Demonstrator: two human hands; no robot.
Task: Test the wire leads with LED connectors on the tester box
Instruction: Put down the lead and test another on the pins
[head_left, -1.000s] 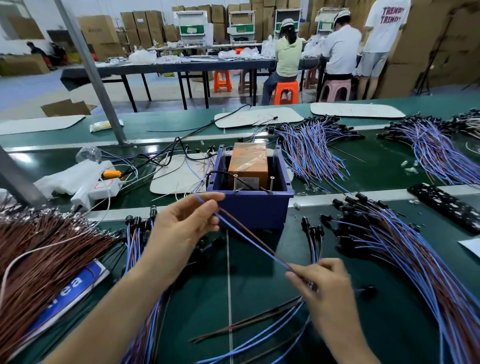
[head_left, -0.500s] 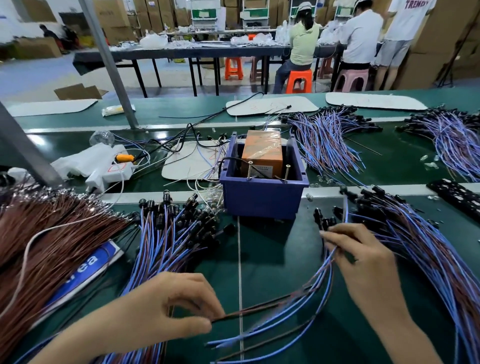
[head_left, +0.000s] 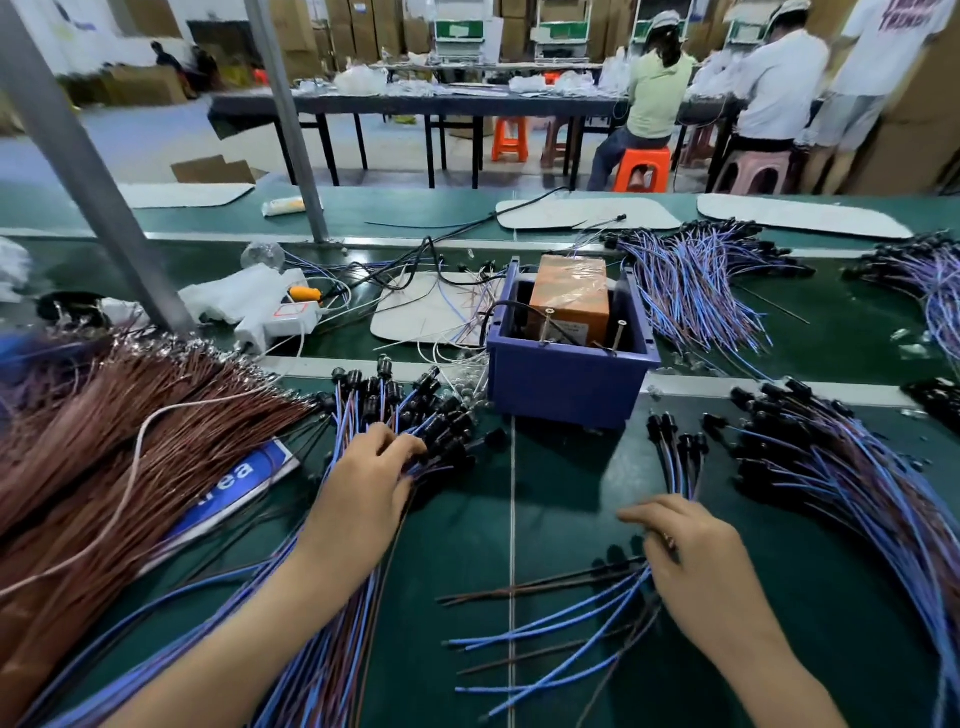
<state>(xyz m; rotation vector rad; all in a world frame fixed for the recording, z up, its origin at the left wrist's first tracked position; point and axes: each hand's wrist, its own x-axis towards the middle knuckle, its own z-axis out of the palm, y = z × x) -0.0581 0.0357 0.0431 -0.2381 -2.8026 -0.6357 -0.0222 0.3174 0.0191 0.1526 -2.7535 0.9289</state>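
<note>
The tester box is a blue bin holding an orange block, with two metal pins standing at its near edge. My left hand lies palm down on the left pile of blue and brown leads, fingertips touching the black LED connectors. My right hand is curled over a small bundle of leads in front of the box and pinches them near their middle. That bundle's connectors point toward the box.
A big pile of leads fans out at the right, and a heap of brown wires fills the left. A white hand tool and a slanted metal post stand at the back left. More lead piles lie behind the box.
My left hand moved up from the near edge onto the left pile's connectors and no longer pinches a lead. My right hand dropped back from the connector ends to the bundle's middle.
</note>
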